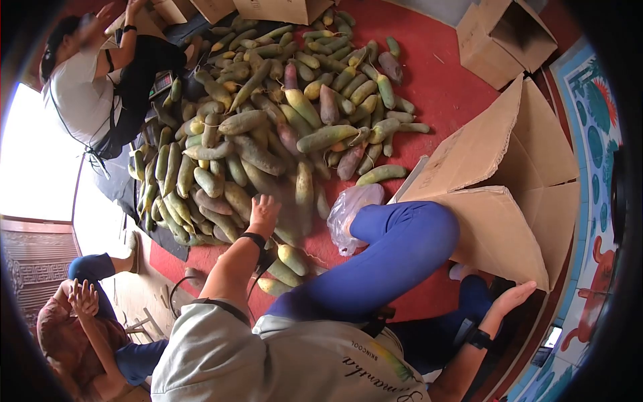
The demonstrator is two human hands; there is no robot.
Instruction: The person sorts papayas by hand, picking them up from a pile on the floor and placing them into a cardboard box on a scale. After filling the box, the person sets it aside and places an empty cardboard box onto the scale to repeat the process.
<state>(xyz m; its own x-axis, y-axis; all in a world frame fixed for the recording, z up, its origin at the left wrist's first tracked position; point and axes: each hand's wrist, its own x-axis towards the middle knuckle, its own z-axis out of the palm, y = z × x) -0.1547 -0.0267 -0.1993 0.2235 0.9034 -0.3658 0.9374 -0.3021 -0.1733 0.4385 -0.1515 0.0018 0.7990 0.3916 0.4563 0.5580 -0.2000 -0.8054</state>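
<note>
A large heap of long green radishes (pixel 254 124), with a few purple-red ones among them, is piled on the floor. My left hand (pixel 264 213) reaches to the near side of the heap, fingers spread over the radishes; nothing shows in its grasp. Several green radishes (pixel 293 260) lie beside my left wrist. On the right, my right hand (pixel 514 297) is stretched out flat next to the lower flap of an open cardboard box (pixel 495 231). The bottom inside of that box is hidden from view.
A clear plastic bag (pixel 351 211) covers my foot, at the heap's edge. Another cardboard box (pixel 506 40) stands at the upper right. One person (pixel 94 100) sits at the upper left near a scale (pixel 162 83); another person (pixel 80 328) sits at the lower left. Red flooring (pixel 435 80) borders the heap.
</note>
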